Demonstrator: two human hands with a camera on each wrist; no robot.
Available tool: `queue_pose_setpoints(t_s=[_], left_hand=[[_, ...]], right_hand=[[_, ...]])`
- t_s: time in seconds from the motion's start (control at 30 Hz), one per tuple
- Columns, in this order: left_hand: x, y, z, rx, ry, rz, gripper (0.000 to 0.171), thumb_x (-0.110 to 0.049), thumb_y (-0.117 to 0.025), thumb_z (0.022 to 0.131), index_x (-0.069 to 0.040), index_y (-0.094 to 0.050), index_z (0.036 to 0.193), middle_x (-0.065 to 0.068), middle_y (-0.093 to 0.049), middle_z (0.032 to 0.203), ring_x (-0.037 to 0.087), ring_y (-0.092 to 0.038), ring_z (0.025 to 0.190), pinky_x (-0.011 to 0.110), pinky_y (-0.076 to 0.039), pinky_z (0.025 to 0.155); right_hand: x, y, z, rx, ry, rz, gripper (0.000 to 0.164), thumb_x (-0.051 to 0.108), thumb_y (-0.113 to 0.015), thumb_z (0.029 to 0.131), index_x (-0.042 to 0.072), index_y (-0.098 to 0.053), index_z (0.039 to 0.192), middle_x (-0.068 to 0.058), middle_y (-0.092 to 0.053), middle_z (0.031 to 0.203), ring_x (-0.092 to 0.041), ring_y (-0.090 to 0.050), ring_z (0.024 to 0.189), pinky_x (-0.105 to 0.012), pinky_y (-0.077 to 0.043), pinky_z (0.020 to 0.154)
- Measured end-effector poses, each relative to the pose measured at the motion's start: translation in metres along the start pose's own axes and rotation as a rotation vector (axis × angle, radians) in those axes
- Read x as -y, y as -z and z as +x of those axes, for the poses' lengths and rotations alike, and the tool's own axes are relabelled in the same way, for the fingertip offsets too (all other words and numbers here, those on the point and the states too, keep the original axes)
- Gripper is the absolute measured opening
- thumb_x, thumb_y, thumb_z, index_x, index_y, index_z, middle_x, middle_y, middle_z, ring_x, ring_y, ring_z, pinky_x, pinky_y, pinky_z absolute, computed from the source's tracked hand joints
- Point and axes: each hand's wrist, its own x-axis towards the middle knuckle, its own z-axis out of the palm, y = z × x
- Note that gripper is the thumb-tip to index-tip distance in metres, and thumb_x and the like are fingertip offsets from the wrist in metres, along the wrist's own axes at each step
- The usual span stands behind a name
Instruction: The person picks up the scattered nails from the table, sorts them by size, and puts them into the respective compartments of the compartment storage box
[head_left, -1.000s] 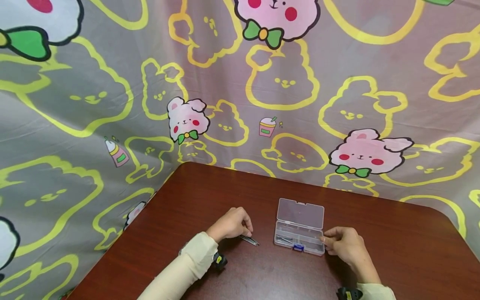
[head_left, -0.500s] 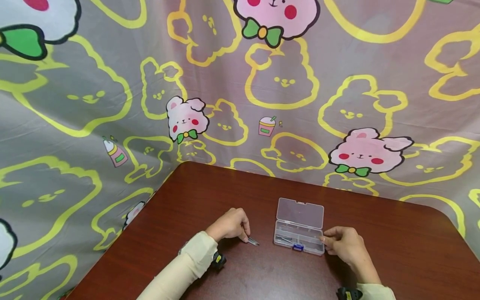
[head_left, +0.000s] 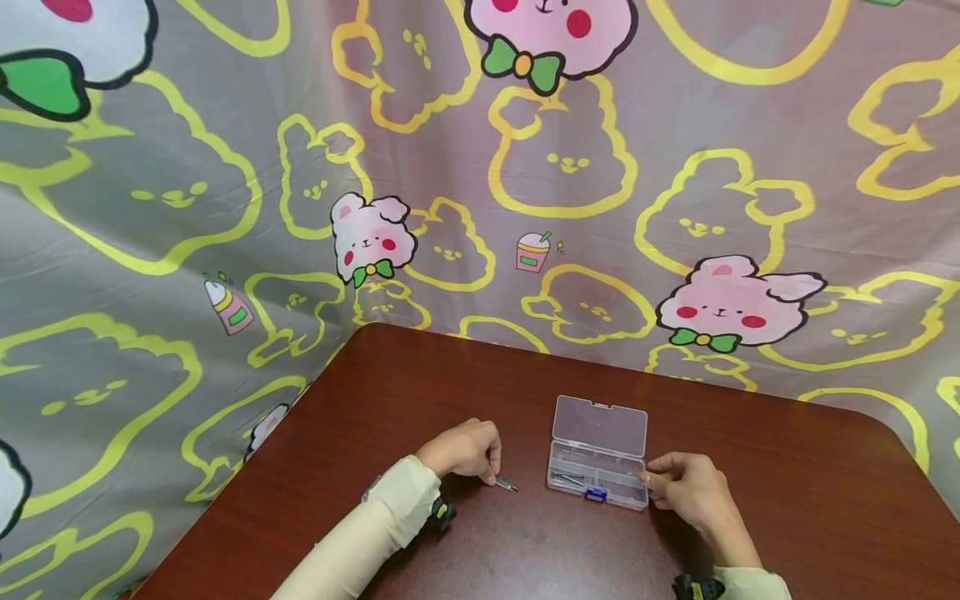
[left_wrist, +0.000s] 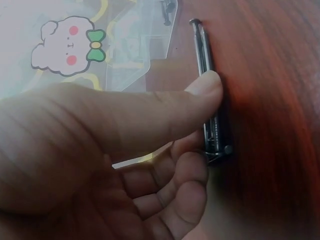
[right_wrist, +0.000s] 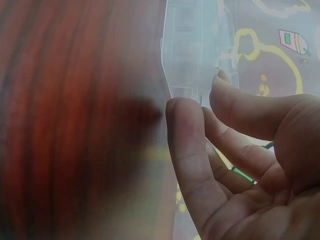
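Thumb and fingers of my left hand (head_left: 467, 450) pinch a small bundle of metal nails (left_wrist: 202, 50) just above or on the table, left of the box. Heads show at both ends of the bundle in the left wrist view; the fingers hide its middle. A clear plastic box (head_left: 626, 501) with its lid (head_left: 600, 427) folded back and a blue latch (head_left: 596, 494) stands in front of me. A few more nails (head_left: 572, 479) lie in its front left compartment. My right hand (head_left: 690, 490) grips the box's right end between thumb and fingers.
The dark red wooden table (head_left: 450, 375) has a back edge against a grey cloth (head_left: 450, 150) printed with cartoon bears and bunnies. The same cloth hangs along the left side. Straps with small black devices (head_left: 441, 512) sit on both wrists.
My left fingers have shifted along the nails, and less of the bundle sticks out now. The left wrist has turned slightly. The right hand and the box have stayed in place.
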Motion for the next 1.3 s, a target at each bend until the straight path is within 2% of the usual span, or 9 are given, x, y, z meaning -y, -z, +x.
queue_pose_setpoints(t_s=[0.43,0.7,0.9,1.13,1.3], left_hand=[[0.001,0.0,-0.001,-0.006,-0.046,0.005,0.022,-0.012,-0.089,0.074,-0.018,-0.069,0.065,-0.014,-0.055,0.059,0.003,-0.049,0.063,0.021,-0.043,0.062],[0.002,-0.003,0.0,0.042,-0.059,0.004,0.023,-0.012,-0.084,0.08,-0.019,-0.066,0.067,-0.013,-0.054,0.062,0.004,-0.05,0.065,0.021,-0.043,0.063],[0.003,-0.004,0.0,0.046,-0.083,-0.007,0.023,-0.012,-0.082,0.083,-0.019,-0.066,0.068,-0.013,-0.055,0.064,0.004,-0.05,0.067,0.021,-0.043,0.065],[0.007,0.002,-0.001,0.007,-0.079,-0.083,0.02,-0.011,-0.079,0.086,-0.019,-0.068,0.071,-0.013,-0.057,0.065,0.004,-0.048,0.062,0.022,-0.042,0.06],[0.01,0.005,0.0,-0.034,-0.064,-0.184,0.017,-0.01,-0.08,0.085,-0.016,-0.071,0.073,-0.011,-0.06,0.066,0.004,-0.051,0.062,0.022,-0.044,0.059]], right_hand=[[0.002,0.0,-0.002,-0.015,0.011,-0.004,0.019,0.005,-0.077,0.087,-0.01,-0.07,0.098,-0.01,-0.07,0.078,-0.023,-0.069,0.065,-0.034,-0.058,0.058],[0.001,-0.001,-0.001,-0.004,0.011,-0.001,0.018,0.004,-0.076,0.088,-0.01,-0.069,0.098,-0.01,-0.07,0.077,-0.023,-0.069,0.065,-0.035,-0.058,0.058],[0.002,-0.002,-0.001,0.0,-0.001,-0.004,0.018,0.004,-0.076,0.089,-0.01,-0.069,0.098,-0.009,-0.069,0.077,-0.022,-0.069,0.066,-0.035,-0.058,0.059],[0.002,-0.002,-0.002,0.0,-0.003,0.004,0.018,0.003,-0.076,0.088,-0.01,-0.069,0.098,-0.009,-0.069,0.076,-0.023,-0.069,0.066,-0.034,-0.058,0.058],[0.002,-0.001,-0.002,-0.005,0.009,0.0,0.018,0.003,-0.076,0.088,-0.01,-0.069,0.098,-0.009,-0.07,0.077,-0.022,-0.069,0.066,-0.034,-0.058,0.058]])
